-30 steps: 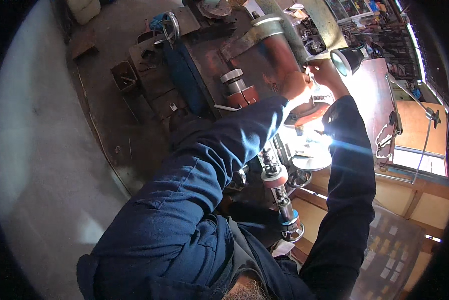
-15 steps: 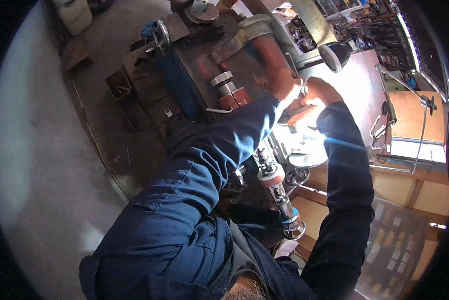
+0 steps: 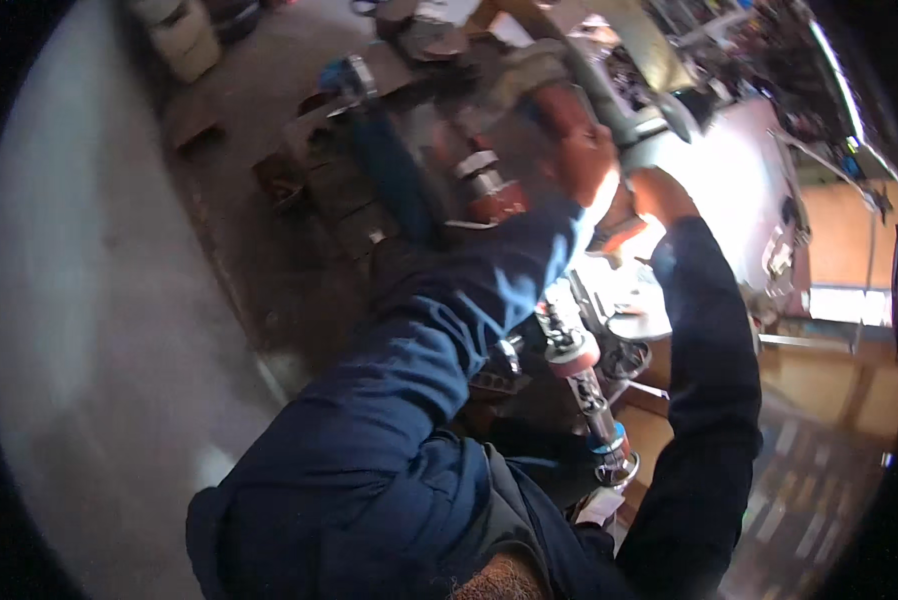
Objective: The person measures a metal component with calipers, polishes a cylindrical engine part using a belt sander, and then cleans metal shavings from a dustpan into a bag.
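My left hand is at the reddish machine body, fingers curled round something blurred that I cannot make out. My right hand is closed just to its right, also on or at something hidden by blur and glare. Close below the hands is a curved red-orange part. A lamp hangs above my right hand, over a brightly lit panel. A steel cylinder with a red collar stands left of my left wrist.
A column of cylindrical fittings with a handwheel runs below the hands. A blue machine part is at the left. Cluttered shelves are upper right, a jointed stand at the right, a pale wall far left.
Both hands first drew closer together, the right one moving slightly down. The whole view has since shifted rightward and blurred, suggesting the head turned slightly left.
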